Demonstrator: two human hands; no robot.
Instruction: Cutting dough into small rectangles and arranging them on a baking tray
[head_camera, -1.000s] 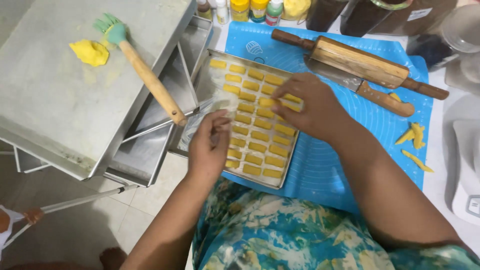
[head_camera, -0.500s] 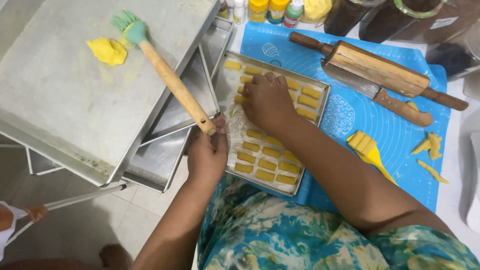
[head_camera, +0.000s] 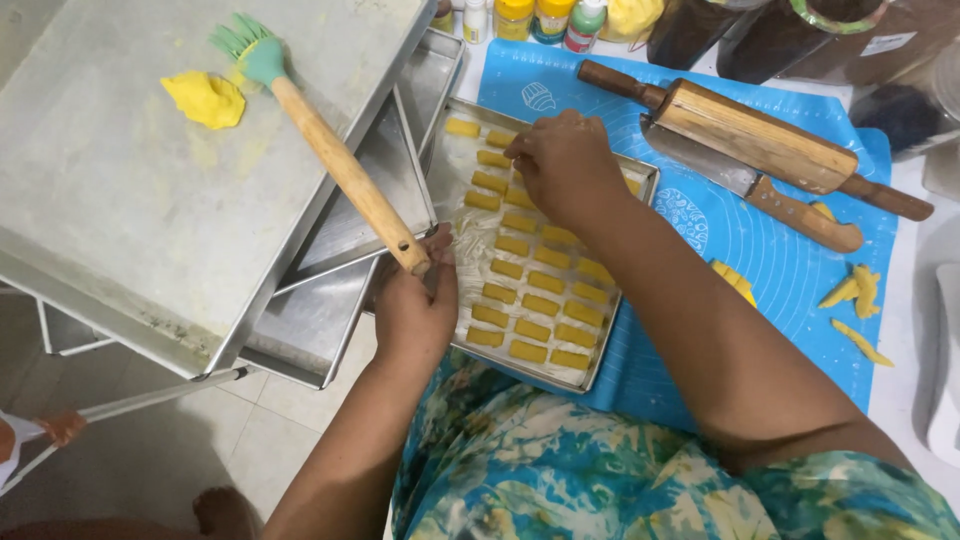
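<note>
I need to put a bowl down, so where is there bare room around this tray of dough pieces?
Free: the upturned grey tray below the yellow dough lump and left of the brush; the blue mat between knife and scraps. Crowded: the baking tray, under both hands, and the bottles along the top.

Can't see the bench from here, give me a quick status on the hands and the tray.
Left hand gripping baking tray edge. Right hand down on yellow dough pieces at far rows. Brush handle overhangs beside left hand.
</note>
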